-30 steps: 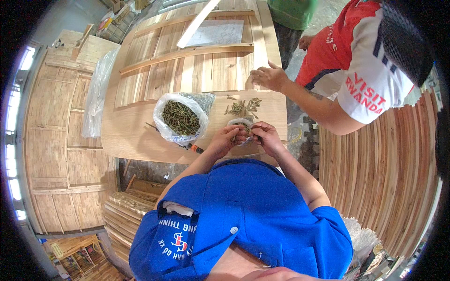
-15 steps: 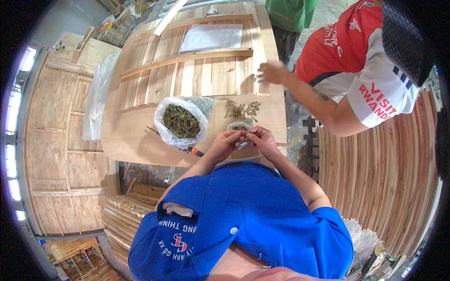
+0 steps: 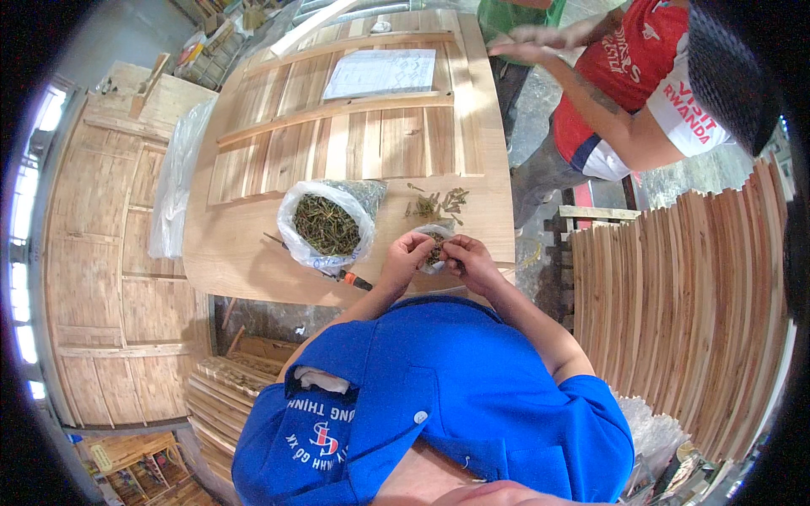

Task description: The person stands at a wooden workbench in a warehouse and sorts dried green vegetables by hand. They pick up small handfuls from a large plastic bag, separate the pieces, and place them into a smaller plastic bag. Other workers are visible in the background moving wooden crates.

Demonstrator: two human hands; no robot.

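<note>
Left hand [image 3: 407,255] and right hand [image 3: 467,260] pinching a small clear bag of screws [image 3: 435,244] between them, large open bag of screws [image 3: 327,224] just left, loose screws [image 3: 440,202] scattered beyond the fingers

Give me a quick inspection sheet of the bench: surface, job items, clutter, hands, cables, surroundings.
Surface: wooden door panel lying flat as a bench, with raised rails.
Job's things: small clear bag of dark screws held between both hands; large open plastic bag full of screws beside it; loose screws scattered just beyond.
Clutter: orange-handled tool by the large bag; paper sheet at the far end.
Hands: left hand and right hand both grip the small bag.
Cables: nothing seen.
Surroundings: co-worker's hand raised at the far right corner; stacked wooden slats on the right; more door panels on the left.
</note>
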